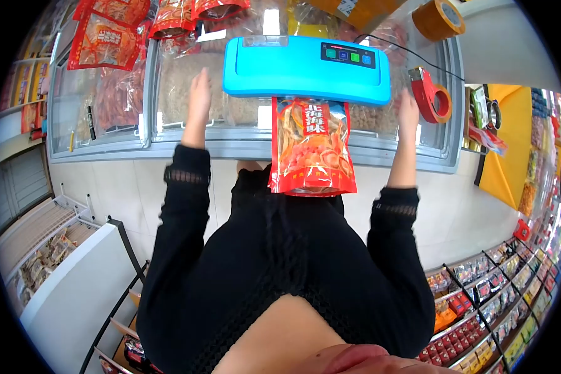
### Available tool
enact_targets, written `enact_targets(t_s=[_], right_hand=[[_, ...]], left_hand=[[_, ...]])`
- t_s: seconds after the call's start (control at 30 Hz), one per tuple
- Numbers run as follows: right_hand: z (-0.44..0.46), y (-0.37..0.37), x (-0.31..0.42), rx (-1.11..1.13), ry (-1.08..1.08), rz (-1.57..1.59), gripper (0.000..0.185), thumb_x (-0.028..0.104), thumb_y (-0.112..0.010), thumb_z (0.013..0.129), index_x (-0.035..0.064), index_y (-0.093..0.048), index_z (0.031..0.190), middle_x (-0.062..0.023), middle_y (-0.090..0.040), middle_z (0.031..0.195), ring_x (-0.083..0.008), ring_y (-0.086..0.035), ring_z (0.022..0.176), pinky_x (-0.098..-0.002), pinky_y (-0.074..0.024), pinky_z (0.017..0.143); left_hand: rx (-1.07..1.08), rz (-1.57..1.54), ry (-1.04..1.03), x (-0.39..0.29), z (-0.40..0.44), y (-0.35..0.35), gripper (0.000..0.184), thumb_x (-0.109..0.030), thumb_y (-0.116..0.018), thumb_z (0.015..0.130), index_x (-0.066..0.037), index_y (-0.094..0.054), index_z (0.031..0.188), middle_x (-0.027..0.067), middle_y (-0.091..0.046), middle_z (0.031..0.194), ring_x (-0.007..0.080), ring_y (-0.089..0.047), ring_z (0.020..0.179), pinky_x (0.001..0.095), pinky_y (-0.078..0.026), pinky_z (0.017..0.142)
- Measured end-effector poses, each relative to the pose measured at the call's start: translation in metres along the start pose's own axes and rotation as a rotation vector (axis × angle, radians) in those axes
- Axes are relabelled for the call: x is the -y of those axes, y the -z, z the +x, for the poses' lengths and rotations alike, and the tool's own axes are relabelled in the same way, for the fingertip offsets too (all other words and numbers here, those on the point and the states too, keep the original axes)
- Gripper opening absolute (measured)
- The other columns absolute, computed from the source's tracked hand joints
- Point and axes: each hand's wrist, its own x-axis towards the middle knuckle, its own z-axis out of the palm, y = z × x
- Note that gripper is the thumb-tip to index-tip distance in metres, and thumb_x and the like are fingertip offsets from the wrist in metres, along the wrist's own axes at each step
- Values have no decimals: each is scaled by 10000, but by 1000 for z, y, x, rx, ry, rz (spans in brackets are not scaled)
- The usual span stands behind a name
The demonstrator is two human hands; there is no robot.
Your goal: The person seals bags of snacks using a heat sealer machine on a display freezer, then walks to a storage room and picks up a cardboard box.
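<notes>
A bright blue sealing machine (305,68) lies across the glass top of a chest freezer (243,149). Under its front edge sits the top of a red, clear-fronted food bag (313,149), whose lower part hangs over the freezer's rim. My left hand (199,90) is to the left of the machine, touching nothing that I can make out. On the other side, my right hand (409,107) is just past the machine's right end, near the red tape dispenser (429,93). Both hands are seen edge-on and slightly blurred, so their fingers are hard to separate.
Filled red bags (106,40) lie at the back left. A roll of brown tape (438,20) sits at the back right, with a black cable running nearby. A marker (91,123) rests on the left glass. Stocked shelves (480,299) stand at the lower right.
</notes>
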Motion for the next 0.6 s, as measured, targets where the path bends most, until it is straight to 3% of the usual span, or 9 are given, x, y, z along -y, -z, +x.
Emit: enact_targets(t_s=[0.07, 0.13, 0.23, 0.33, 0.4, 0.47, 0.6], right_hand=[[26, -10, 34, 221, -280, -2, 641, 570, -373, 799, 22, -494, 1108, -125, -543, 1062, -169, -553, 867, -249, -433, 639], [10, -36, 76, 352, -281, 228, 663, 592, -337, 801, 1, -518, 1040, -107, -580, 941, -204, -556, 811, -285, -438, 714], [24, -52, 74, 479, -318, 439, 653, 565, -364, 808, -3, -470, 1112, -127, -551, 1035, -212, -549, 888, -305, -439, 768], [23, -55, 63, 460, -276, 539, 644, 559, -401, 795, 17, -466, 1136, -116, -544, 1061, -220, -545, 914, -345, -437, 796], [22, -53, 54, 514, -231, 641, 608, 523, -430, 802, 10, -473, 1126, -110, -554, 1038, -211, -552, 891, -321, -438, 788], [-4, -47, 52, 284, -191, 614, 591, 499, -431, 815, -6, -475, 1118, -108, -551, 1036, -201, -543, 900, -301, -423, 801], [-22, -41, 33, 188, -21, 570, 591, 492, -412, 828, -21, -473, 1114, -109, -535, 1052, -175, -510, 938, -278, -390, 830]], left_hand=[[294, -23, 271, -21, 19, -26, 593, -478, -380, 838, 48, -458, 1103, 135, -547, 1003, 214, -529, 879, 284, -393, 786], [353, -138, 254, -17, 40, -49, 616, -494, -378, 835, 53, -455, 1108, 138, -540, 1021, 212, -528, 887, 284, -393, 796], [424, -267, 254, -16, 49, -57, 639, -507, -390, 828, 61, -452, 1114, 137, -532, 1045, 203, -527, 902, 285, -393, 812], [397, -310, 254, -11, 40, -58, 626, -494, -416, 824, 63, -456, 1109, 125, -531, 1055, 189, -528, 907, 285, -397, 815], [361, -340, 212, -12, 38, -58, 614, -483, -429, 824, 62, -461, 1104, 117, -531, 1058, 182, -529, 904, 284, -400, 812], [380, -544, 138, -3, 25, -54, 596, -466, -440, 826, 64, -467, 1098, 112, -529, 1067, 178, -523, 921, 279, -398, 816], [288, -414, 55, -5, -5, -44, 621, -501, -388, 833, 28, -419, 1158, 109, -504, 1111, 181, -494, 993, 277, -371, 868]])
